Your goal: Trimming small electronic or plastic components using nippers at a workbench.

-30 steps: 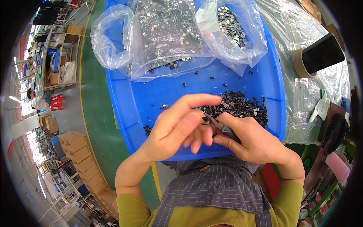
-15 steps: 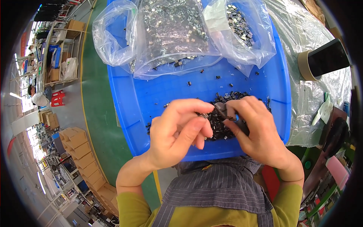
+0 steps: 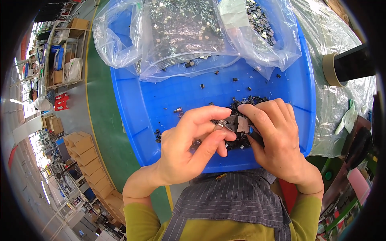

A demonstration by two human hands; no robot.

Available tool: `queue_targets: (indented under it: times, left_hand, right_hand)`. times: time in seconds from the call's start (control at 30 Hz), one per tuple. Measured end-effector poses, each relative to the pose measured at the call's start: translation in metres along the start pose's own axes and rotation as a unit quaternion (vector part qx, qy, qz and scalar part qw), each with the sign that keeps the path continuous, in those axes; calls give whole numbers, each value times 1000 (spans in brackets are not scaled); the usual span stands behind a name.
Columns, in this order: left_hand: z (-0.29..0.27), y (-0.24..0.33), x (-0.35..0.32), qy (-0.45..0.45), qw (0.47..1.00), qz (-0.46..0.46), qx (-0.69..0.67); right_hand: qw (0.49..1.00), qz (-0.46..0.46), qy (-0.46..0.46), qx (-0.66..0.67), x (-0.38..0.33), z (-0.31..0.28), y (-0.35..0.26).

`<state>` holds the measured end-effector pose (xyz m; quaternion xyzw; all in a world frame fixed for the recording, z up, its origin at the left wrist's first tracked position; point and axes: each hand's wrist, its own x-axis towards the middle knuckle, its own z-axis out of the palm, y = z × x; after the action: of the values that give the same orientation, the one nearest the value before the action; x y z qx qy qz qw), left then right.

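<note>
My right hand (image 3: 279, 138) is closed round a small pair of pliers (image 3: 242, 125) with dark jaws, a brownish middle and dark handles. The jaws point left and meet a tiny shiny metal part (image 3: 219, 124), which my left hand (image 3: 183, 146) pinches between thumb and fingers. Whether the jaws grip the part, I cannot tell. Below both hands lies a pile of small black pieces (image 3: 253, 100) in a blue plastic tray (image 3: 132, 132), partly hidden by my fingers.
Clear plastic bags (image 3: 185, 36) of small metal-faced pieces fill the tray's far end. Loose bits lie scattered between bags and pile. On the plastic-covered table to the right are a tape roll (image 3: 329, 70) with a black cylinder in it and a white glove-like item (image 3: 346, 118).
The pliers have turned so their jaws now reach the small part at my left fingertips. My right fingers have spread a little. The view has shifted slightly.
</note>
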<state>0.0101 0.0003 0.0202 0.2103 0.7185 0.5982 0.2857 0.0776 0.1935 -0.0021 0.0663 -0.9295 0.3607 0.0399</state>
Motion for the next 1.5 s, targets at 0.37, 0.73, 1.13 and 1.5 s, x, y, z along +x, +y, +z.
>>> queue_targets:
  times: [0.37,0.73,1.13,1.5]
  left_hand:
    - [1,-4,-1,10,998,44,48]
    - [-1,0,0,-24,996,42,77]
    - [-1,3,0,-35,999,10,17]
    - [-2,8,1,-45,996,-57,-55]
  right_hand:
    - [1000,0,11,-15,-1,4,1]
    - [1000,1,4,-14,-2,5,1]
    - [999,5,-29,29,-5,6,0]
    - [998,20,-35,51,-4,5,1]
